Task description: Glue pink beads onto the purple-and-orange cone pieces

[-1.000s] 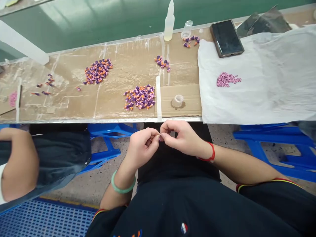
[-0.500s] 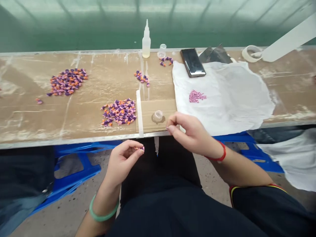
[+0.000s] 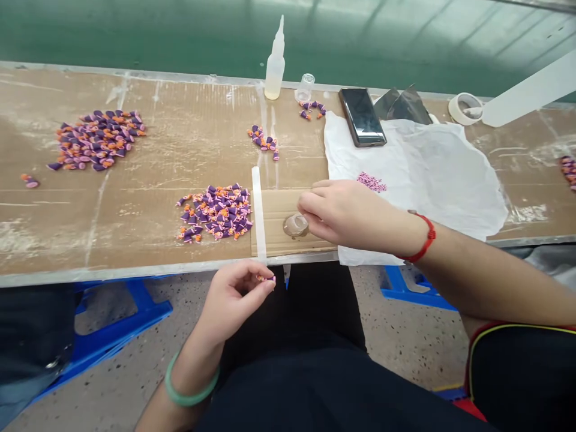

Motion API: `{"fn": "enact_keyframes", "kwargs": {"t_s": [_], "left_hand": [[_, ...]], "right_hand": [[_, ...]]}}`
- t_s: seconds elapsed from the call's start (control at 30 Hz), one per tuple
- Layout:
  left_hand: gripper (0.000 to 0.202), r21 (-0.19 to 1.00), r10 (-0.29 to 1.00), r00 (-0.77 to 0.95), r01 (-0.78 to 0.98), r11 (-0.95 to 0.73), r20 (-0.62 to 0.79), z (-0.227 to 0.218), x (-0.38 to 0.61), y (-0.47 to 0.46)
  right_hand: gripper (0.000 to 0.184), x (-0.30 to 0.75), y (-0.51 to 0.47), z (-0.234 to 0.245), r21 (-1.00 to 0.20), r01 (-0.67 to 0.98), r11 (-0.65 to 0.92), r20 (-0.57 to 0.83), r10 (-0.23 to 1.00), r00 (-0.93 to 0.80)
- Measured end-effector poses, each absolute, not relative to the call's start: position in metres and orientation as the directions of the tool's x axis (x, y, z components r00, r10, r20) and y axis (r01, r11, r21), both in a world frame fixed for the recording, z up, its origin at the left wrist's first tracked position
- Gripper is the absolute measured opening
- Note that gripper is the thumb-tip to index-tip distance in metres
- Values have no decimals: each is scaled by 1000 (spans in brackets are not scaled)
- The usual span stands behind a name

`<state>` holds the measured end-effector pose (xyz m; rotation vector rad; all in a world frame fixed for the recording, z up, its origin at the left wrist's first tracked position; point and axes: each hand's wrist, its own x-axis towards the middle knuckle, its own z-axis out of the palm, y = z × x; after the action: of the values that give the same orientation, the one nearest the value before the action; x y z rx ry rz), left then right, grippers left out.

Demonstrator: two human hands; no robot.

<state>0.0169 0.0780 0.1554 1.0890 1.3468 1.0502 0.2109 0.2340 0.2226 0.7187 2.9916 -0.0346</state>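
Observation:
My left hand (image 3: 238, 294), with a green bangle on its wrist, pinches a small purple-and-pink figure piece (image 3: 267, 279) between thumb and fingertips, just off the table's front edge. My right hand (image 3: 342, 210), with a red cord bracelet, hovers beside a small clear cup (image 3: 297, 224), fingertips pinched together at its rim. Whatever those fingertips hold is hidden. A pile of purple, pink and orange figure pieces (image 3: 218, 211) lies left of a white strip (image 3: 258, 213). Behind my right hand, tiny pink pieces (image 3: 371, 182) lie on a white cloth (image 3: 432, 174).
A larger pile of the pieces (image 3: 101, 139) lies at the left. At the back stand a dropper bottle (image 3: 275, 66) and a clear cup (image 3: 305, 87). A phone (image 3: 362, 117) rests on the cloth's edge, with a tape roll (image 3: 465, 108) further right. Blue stools (image 3: 121, 324) stand below.
My right hand has moved forward to the small cup, turning palm down. My left hand keeps its pinch on the piece. The camera view has shifted slightly.

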Motion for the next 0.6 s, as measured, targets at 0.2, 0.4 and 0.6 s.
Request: {"fn": "enact_keyframes", "kwargs": {"t_s": [0.2, 0.4, 0.6], "left_hand": [[10, 978, 979, -2, 33, 205, -205, 154, 15, 80], [9, 979, 979, -51, -57, 195, -198, 155, 18, 80], [21, 914, 972, -170, -397, 84, -163, 172, 35, 81]], "right_hand": [[17, 208, 238, 220, 20, 424, 905, -133, 423, -896], [19, 208, 237, 227, -104, 461, 881, -64, 456, -887], [16, 210, 209, 239, -803, 409, 434, -105, 572, -813]]}}
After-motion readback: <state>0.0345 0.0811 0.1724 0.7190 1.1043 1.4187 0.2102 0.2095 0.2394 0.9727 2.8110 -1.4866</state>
